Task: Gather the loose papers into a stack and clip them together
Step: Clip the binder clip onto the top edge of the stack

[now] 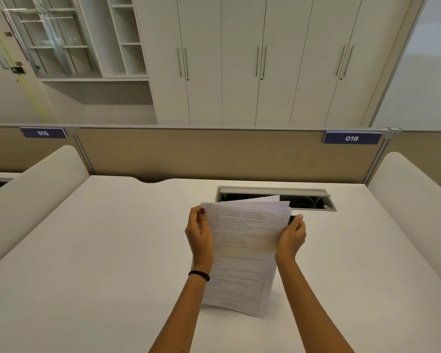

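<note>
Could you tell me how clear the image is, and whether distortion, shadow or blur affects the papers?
Head view: wide-angle bending splays the cabinets; soft even light, only faint shadow under the papers; their print is too blurred to read; the dark object at the right hand is unclear.

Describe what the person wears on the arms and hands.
Both forearms are bare, with no sleeves in view. The left wrist carries a thin black band. The left hand has a dark red polished thumbnail. The right hand shows no ring, watch or band; its visible nail looks unpainted.
</note>
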The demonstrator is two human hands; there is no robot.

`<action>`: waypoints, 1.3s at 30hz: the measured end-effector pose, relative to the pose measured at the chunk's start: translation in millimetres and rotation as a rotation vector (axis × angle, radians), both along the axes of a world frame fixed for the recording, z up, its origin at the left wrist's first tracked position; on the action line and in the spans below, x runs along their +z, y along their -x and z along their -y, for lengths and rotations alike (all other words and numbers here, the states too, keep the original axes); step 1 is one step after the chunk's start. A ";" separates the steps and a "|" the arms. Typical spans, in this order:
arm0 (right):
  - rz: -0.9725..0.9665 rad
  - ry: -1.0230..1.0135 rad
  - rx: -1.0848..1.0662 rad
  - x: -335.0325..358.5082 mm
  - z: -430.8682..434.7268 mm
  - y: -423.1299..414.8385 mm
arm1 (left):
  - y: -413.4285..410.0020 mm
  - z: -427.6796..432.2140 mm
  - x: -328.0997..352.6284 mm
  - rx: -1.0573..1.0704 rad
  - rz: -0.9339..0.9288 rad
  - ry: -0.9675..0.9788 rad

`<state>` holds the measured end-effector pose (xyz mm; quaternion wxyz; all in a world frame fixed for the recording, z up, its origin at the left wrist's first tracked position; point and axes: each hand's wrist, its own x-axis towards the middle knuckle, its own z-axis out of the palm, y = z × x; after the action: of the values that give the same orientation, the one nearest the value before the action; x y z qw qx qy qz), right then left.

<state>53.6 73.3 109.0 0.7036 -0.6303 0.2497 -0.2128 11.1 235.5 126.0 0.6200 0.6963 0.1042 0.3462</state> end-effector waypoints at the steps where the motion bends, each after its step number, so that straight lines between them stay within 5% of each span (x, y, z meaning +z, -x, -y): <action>1: 0.001 -0.012 0.007 -1.6 0.0 -0.9 | -1.2 -0.1 2.0 0.000 0.014 -0.014; 19: 0.320 -0.037 -0.113 27.9 -3.6 5.1 | -3.6 9.4 16.9 0.083 0.193 0.031; 39: 0.238 -0.016 -0.146 22.6 -9.1 3.3 | 13.5 1.3 -5.1 -0.186 0.009 0.033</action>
<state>50.3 82.4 131.6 0.7158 -0.5752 0.2113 -0.3349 -2.4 234.3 120.9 0.6612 0.6913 0.0420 0.2883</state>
